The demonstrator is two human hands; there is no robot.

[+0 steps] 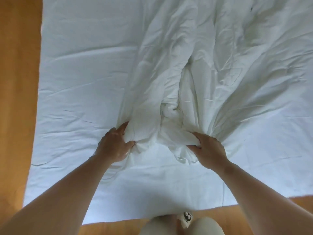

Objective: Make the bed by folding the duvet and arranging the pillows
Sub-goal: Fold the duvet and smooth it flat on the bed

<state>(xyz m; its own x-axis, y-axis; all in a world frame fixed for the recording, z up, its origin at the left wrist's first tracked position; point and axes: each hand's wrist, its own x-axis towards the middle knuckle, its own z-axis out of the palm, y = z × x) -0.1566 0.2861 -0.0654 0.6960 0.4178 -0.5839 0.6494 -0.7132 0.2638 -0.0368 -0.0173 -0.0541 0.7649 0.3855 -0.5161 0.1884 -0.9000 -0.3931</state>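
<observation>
A crumpled white duvet (194, 68) lies bunched down the middle and right of the bed, on a white sheet (81, 85). My left hand (113, 145) grips a fistful of the duvet's near edge, thumb and fingers curled into the fabric. My right hand (207, 149) grips another bunch of that edge a little to the right. Both arms reach forward from the foot of the bed. No pillows are in view.
Wooden floor (18, 99) runs along the bed's left side and in front of the foot edge (118, 224). My legs and a patterned slipper (186, 217) stand at the bottom of the view, close to the bed.
</observation>
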